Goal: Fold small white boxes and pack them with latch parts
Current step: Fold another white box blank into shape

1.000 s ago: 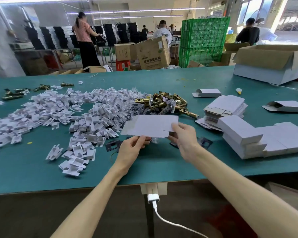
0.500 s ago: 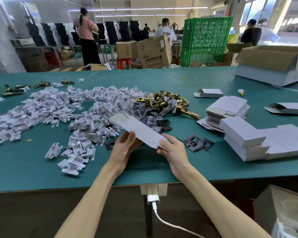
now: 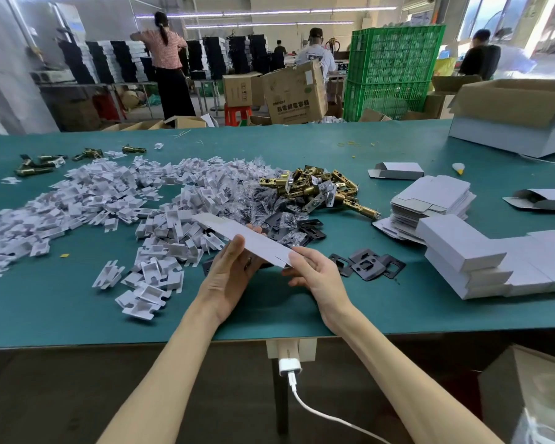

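I hold a flat white box blank (image 3: 237, 237) slanted above the green table (image 3: 61, 302), its far end up and to the left. My left hand (image 3: 228, 274) supports it from below, thumb on its near edge. My right hand (image 3: 314, 274) pinches its near right corner. A heap of brass latch parts (image 3: 314, 187) lies behind the blank. Black strike plates (image 3: 366, 264) lie just right of my right hand. A stack of flat blanks (image 3: 433, 200) and folded white boxes (image 3: 481, 261) sit at the right.
A wide spread of small white card inserts (image 3: 109, 206) covers the table's left and middle. An open carton (image 3: 513, 116) stands at the far right, loose half-folded boxes (image 3: 396, 170) near it. A white cable (image 3: 305, 402) hangs under the table's front edge. People work beyond the table.
The blank went from held flat and level to slanted edge-on, and both hands shifted slightly nearer with it. Since half a second ago little has moved.
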